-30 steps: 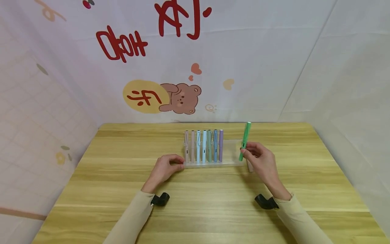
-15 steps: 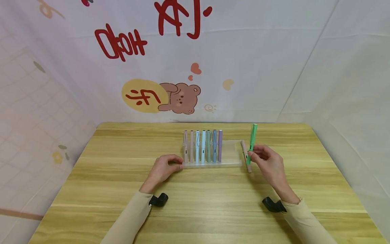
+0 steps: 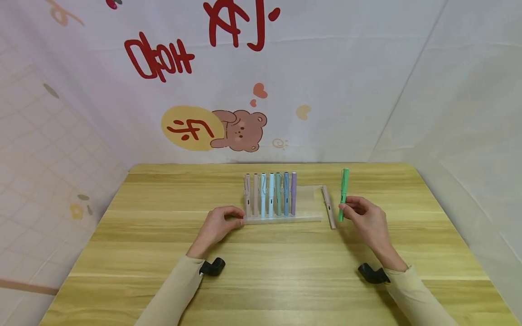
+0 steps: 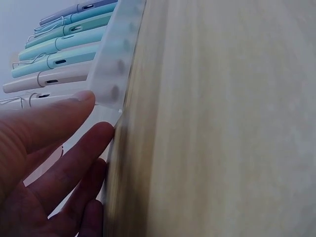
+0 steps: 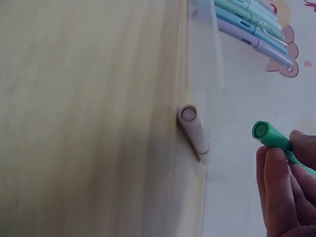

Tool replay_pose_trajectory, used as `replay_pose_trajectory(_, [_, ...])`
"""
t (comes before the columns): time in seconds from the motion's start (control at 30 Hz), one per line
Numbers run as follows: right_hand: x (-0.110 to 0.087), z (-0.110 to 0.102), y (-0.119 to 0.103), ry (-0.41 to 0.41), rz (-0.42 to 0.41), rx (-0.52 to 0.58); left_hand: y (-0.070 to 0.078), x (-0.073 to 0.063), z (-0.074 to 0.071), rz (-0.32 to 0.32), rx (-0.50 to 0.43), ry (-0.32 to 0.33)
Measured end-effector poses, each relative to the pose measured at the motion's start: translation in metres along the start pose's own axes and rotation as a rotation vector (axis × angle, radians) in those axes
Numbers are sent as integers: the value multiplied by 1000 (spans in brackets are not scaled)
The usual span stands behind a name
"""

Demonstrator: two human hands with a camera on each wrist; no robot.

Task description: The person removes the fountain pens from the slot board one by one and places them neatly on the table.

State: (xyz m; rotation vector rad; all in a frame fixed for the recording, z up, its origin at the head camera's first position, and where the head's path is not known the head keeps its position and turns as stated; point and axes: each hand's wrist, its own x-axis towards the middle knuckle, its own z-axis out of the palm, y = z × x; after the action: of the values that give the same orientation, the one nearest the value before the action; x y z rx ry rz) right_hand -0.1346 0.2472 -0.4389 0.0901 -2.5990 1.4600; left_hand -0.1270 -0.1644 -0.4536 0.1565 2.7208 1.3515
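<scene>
At the left, the left hand (image 3: 218, 226) is placed at the end of a pen stand (image 3: 303, 219) of clear plastic, which is set on a wood-grained table (image 3: 261, 280). Its thumb and forefinger are curved and slightly parted there; whether the stand is pinched or merely touched cannot be told.

Seven slim, capped pens are stood upright in the stand's left part, with smooth cylindrical barrels. In order, a taupe pen (image 3: 247, 199), a pink-beige pen (image 3: 256, 195), two pale blue pens (image 3: 263, 197), a sage green pen (image 3: 278, 197), a blue pen (image 3: 287, 197) and a purple pen (image 3: 293, 194) are noted. Just beside the stand's right end, a loose taupe pen (image 3: 329, 208) is laid aslant on the table.

Farther right, a bright green pen (image 3: 344, 190) is held nearly upright by the right hand (image 3: 367, 222), its lower barrel pinched firmly between thumb and fingers.

By the left wrist view alone, round recesses are disclosed along the frosted front rail, with the thumb tip beside it. By the right wrist view alone, the round, recessed ends of the bright green pen and loose taupe pen are shown.
</scene>
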Motion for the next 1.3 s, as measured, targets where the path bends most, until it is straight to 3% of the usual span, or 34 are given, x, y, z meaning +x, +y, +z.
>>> replay_pose_trajectory(0.53, [0, -7, 20, 0, 33, -202, -2, -4, 3, -1, -23, -18])
replay_pose_trajectory(1.03, [9, -6, 19, -142, 102, -172, 0, -3, 2, 3, -25, -7])
replay_pose_trajectory(1.3, [16, -4, 18, -208, 106, -236, 1, -2, 1, 0, -26, 0])
